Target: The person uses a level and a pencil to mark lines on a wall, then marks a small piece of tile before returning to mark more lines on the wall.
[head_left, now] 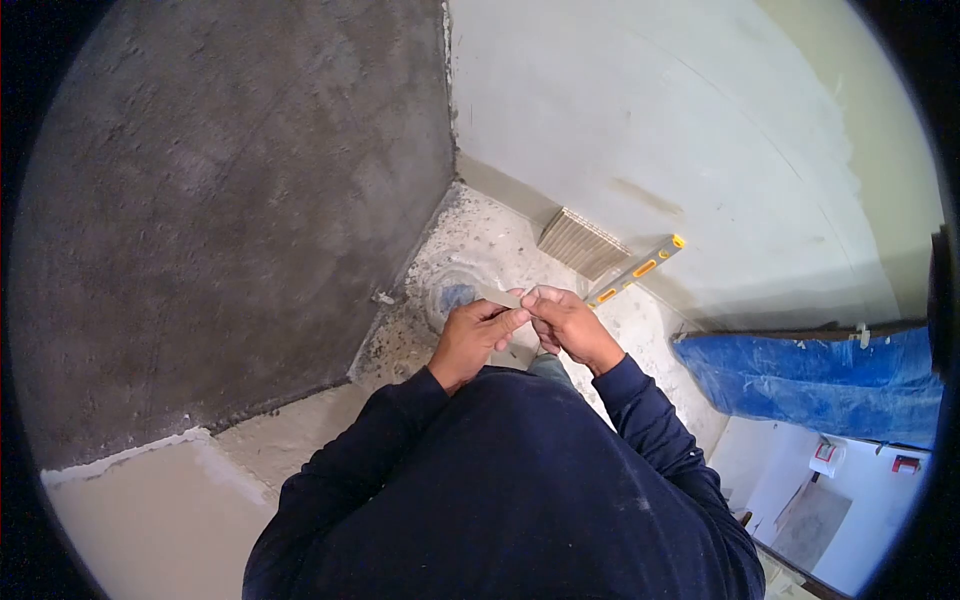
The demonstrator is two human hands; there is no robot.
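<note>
A thin, pale strip is held between my two hands, above the dusty floor. My left hand pinches its lower edge with thumb and fingers. Close beside it, my right hand has thumb and forefinger pressed together at the strip's right end. Beyond my hands, a ribbed beige panel leans at the foot of the light wall. A yellow and grey spirit level slants next to that panel, its lower end partly behind my right hand.
A dark rough wall rises on the left and a pale wall on the right. A round grey patch marks the speckled floor. Blue sheeting hangs at the right, above a white and red container.
</note>
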